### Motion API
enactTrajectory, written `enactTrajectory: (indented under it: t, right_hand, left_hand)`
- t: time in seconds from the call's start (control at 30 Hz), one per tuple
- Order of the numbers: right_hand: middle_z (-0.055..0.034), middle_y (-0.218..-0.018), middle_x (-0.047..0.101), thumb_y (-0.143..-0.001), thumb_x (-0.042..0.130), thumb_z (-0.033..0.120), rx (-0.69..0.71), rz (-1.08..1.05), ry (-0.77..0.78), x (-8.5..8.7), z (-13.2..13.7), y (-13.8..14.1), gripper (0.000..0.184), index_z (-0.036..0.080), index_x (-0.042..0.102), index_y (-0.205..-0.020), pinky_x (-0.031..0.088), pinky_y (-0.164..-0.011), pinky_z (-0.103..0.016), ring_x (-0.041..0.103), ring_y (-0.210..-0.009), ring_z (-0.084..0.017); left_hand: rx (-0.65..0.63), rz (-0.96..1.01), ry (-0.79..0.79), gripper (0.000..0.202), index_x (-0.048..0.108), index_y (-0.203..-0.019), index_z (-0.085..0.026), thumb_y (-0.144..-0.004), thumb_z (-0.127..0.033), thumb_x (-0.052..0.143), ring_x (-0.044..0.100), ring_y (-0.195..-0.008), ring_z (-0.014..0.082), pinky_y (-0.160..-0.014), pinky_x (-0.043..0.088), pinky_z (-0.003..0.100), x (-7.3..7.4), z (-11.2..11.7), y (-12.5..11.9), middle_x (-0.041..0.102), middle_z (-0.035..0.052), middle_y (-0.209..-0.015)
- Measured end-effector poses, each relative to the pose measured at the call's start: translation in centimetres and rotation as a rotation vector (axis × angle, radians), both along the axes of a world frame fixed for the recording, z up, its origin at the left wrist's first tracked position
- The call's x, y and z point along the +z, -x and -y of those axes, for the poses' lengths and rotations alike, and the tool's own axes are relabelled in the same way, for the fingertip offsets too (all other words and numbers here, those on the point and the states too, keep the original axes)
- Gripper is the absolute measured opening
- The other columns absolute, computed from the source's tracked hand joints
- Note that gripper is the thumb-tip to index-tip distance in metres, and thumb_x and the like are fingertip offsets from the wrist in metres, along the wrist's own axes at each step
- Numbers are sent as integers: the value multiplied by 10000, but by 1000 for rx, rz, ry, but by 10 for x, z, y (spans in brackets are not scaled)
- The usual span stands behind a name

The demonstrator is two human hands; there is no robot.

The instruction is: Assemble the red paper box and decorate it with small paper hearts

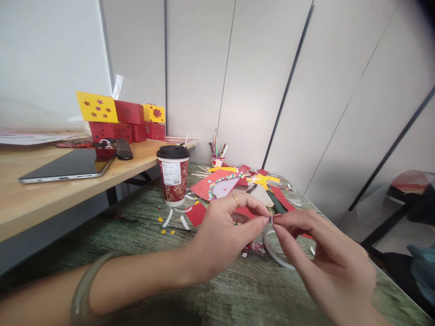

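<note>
My left hand [227, 226], with a gold ring on one finger and a pale bangle on the wrist, and my right hand [326, 260] meet fingertip to fingertip above the green-grey table [136, 235]. Both pinch one tiny red-and-white piece [272, 218] between thumb and forefinger. Just below the fingers lies a thin roll of double-sided tape [277, 251]. Red paper scraps [196, 213] and a red card with a white arch edged in coloured dots [220, 183] lie beyond the hands.
A paper coffee cup with a black lid [173, 174] stands left of the hands. A small pot of brushes [216, 156] stands at the back. A raised wooden desk [41, 190] on the left carries a tablet [68, 166] and red and yellow paper boxes [125, 120].
</note>
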State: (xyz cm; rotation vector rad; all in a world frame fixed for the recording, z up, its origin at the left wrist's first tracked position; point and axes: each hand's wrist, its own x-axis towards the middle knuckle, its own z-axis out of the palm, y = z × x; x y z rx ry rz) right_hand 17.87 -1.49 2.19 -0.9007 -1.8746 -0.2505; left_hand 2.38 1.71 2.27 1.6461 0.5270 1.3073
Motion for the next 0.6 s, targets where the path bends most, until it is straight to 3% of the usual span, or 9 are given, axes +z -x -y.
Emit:
enactTrajectory:
  t: [0.37,0.6]
  right_hand:
    - [30,-649,605,-717,590,85,-100,20,-138,3,0,2,129,204,590,-764,407,-494,-208,531,-562,-77]
    - [16,-635,615,-706,604,100,-205,192,-269,3,0,-2,125,187,593,-795,403,-505,-215,534,-537,-76]
  left_hand:
    - [38,-6,-68,27,569,-747,-166,-767,-160,552,551,-821,109,-758,452,235,-1,-1,0,581,-8,-800]
    - [72,-7,-100,33,558,-733,-165,-757,-143,557,548,-771,97,-716,449,223,-2,-1,-1,566,-15,-771]
